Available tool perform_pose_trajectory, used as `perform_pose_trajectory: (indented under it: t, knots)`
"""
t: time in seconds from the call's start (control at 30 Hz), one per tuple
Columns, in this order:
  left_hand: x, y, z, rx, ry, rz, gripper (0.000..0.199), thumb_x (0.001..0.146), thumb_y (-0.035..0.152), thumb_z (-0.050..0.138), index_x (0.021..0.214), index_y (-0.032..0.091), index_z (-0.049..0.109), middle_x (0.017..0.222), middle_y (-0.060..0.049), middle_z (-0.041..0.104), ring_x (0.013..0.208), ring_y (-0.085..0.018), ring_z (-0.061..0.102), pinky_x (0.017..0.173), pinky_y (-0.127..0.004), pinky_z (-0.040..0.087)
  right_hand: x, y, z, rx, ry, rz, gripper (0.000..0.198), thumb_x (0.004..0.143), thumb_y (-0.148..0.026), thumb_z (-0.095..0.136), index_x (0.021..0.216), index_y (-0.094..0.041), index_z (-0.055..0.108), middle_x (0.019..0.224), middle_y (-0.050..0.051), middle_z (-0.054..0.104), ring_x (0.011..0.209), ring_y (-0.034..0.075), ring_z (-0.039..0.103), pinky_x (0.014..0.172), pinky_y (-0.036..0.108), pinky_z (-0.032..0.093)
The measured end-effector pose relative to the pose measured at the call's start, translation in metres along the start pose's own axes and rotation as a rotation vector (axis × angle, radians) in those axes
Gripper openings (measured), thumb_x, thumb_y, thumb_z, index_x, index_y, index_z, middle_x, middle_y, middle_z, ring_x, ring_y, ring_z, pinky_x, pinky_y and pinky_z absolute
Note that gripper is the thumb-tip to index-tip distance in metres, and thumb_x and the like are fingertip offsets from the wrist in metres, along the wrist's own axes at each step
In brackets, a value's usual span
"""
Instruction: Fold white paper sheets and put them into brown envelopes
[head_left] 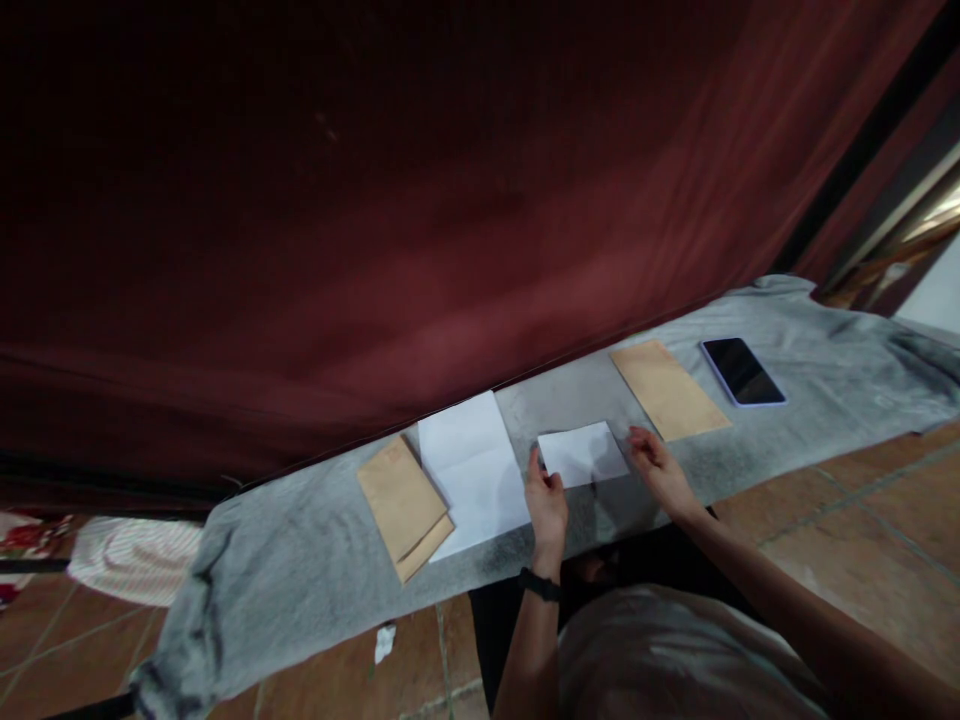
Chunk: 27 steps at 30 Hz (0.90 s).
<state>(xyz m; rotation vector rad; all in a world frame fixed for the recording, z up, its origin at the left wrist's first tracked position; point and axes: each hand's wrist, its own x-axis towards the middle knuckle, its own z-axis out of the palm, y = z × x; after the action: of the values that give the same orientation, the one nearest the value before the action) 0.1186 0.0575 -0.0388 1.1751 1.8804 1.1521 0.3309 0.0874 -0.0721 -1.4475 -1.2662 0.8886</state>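
Note:
A folded white sheet of paper (585,453) lies on the grey cloth in front of me. My left hand (547,505), with a black band on its wrist, is at the sheet's left edge; thumb and forefinger are apart, and the paper's edge lies against them. Just beyond the right edge is my right hand (661,474), its fingers loosely bent and apart, with nothing visible in them. Larger white paper (474,465) with a crease lies to the left, partly under brown envelopes (401,500). Another brown envelope (670,388) rests to the right of my right hand.
A phone (742,371) in a pale purple case lies face up at the right. The grey cloth (300,570) covers a long, narrow surface against a dark red curtain (420,280). A white scrap (385,642) is on the tiled floor (847,510).

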Motion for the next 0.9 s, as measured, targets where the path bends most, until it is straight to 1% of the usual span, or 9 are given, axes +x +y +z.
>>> perform_pose_trajectory:
  t: [0.07, 0.13, 0.2, 0.27, 0.4, 0.53, 0.7, 0.77, 0.9]
  knots:
    - [-0.002, 0.002, 0.0, 0.088, -0.021, 0.03, 0.066, 0.085, 0.008, 0.053, 0.15, 0.018, 0.047, 0.104, -0.008, 0.075, 0.093, -0.021, 0.072, 0.093, -0.035, 0.057, -0.004, 0.0, -0.001, -0.246, -0.062, -0.237, 0.047, 0.099, -0.043, 0.044, 0.14, -0.023, 0.057, 0.135, 0.014, 0.065, 0.124, 0.031, 0.062, 0.104, 0.052, 0.053]
    - [-0.005, 0.004, 0.002, 0.151, -0.037, 0.067, 0.068, 0.086, 0.006, 0.049, 0.152, 0.018, 0.043, 0.119, -0.011, 0.073, 0.106, -0.022, 0.07, 0.1, -0.036, 0.054, -0.013, -0.002, 0.003, -0.473, -0.179, -0.442, 0.049, 0.103, -0.037, 0.039, 0.148, -0.023, 0.05, 0.15, 0.013, 0.055, 0.138, 0.028, 0.052, 0.114, 0.05, 0.044]
    - [-0.008, 0.006, 0.003, 0.197, -0.037, 0.107, 0.068, 0.086, 0.003, 0.047, 0.152, 0.019, 0.043, 0.133, -0.012, 0.067, 0.12, -0.022, 0.065, 0.106, -0.036, 0.051, -0.023, -0.004, 0.009, -0.672, -0.258, -0.571, 0.051, 0.104, -0.034, 0.038, 0.153, -0.021, 0.045, 0.158, 0.013, 0.047, 0.143, 0.028, 0.047, 0.119, 0.05, 0.037]
    - [-0.011, 0.007, 0.003, 0.246, -0.022, 0.123, 0.066, 0.086, 0.002, 0.046, 0.15, 0.017, 0.045, 0.138, -0.013, 0.063, 0.126, -0.022, 0.062, 0.109, -0.036, 0.049, -0.03, -0.004, 0.015, -0.827, -0.274, -0.639, 0.053, 0.105, -0.035, 0.04, 0.154, -0.018, 0.043, 0.16, 0.014, 0.044, 0.145, 0.029, 0.044, 0.121, 0.052, 0.031]
    - [-0.019, 0.01, 0.001, 0.393, 0.012, 0.173, 0.06, 0.088, 0.003, 0.046, 0.147, 0.016, 0.048, 0.135, -0.016, 0.061, 0.123, -0.025, 0.063, 0.107, -0.039, 0.051, -0.033, -0.002, 0.018, -0.947, -0.248, -0.686, 0.053, 0.105, -0.037, 0.042, 0.154, -0.016, 0.045, 0.159, 0.014, 0.044, 0.145, 0.029, 0.045, 0.121, 0.05, 0.028]
    - [-0.028, 0.016, 0.004, 0.617, 0.033, 0.347, 0.049, 0.098, 0.014, 0.045, 0.146, 0.021, 0.051, 0.149, -0.015, 0.054, 0.135, -0.031, 0.054, 0.112, -0.051, 0.046, -0.031, -0.002, 0.017, -0.978, -0.237, -0.711, 0.052, 0.105, -0.035, 0.043, 0.153, -0.017, 0.045, 0.159, 0.013, 0.044, 0.144, 0.028, 0.045, 0.121, 0.049, 0.027]
    - [-0.03, 0.011, 0.016, 0.754, -0.203, 0.582, 0.05, 0.103, 0.032, 0.044, 0.152, 0.021, 0.045, 0.164, -0.008, 0.039, 0.154, -0.026, 0.03, 0.126, -0.05, 0.031, -0.032, 0.0, 0.017, -0.979, -0.235, -0.729, 0.053, 0.103, -0.028, 0.04, 0.155, -0.016, 0.043, 0.16, 0.013, 0.042, 0.144, 0.028, 0.045, 0.122, 0.05, 0.028]
    - [-0.03, 0.005, 0.02, 0.809, -0.232, 0.589, 0.054, 0.104, 0.037, 0.044, 0.155, 0.02, 0.04, 0.166, -0.009, 0.035, 0.155, -0.025, 0.026, 0.127, -0.05, 0.028, -0.033, 0.002, 0.017, -0.976, -0.231, -0.736, 0.055, 0.102, -0.026, 0.04, 0.156, -0.015, 0.041, 0.161, 0.013, 0.041, 0.144, 0.027, 0.045, 0.122, 0.05, 0.028]
    - [-0.027, -0.002, 0.025, 0.882, -0.192, 0.548, 0.057, 0.104, 0.035, 0.04, 0.158, 0.014, 0.035, 0.166, -0.014, 0.032, 0.155, -0.024, 0.026, 0.126, -0.048, 0.03, -0.031, 0.003, 0.016, -0.972, -0.232, -0.715, 0.052, 0.103, -0.026, 0.04, 0.154, -0.015, 0.045, 0.16, 0.012, 0.043, 0.145, 0.027, 0.044, 0.122, 0.05, 0.029]
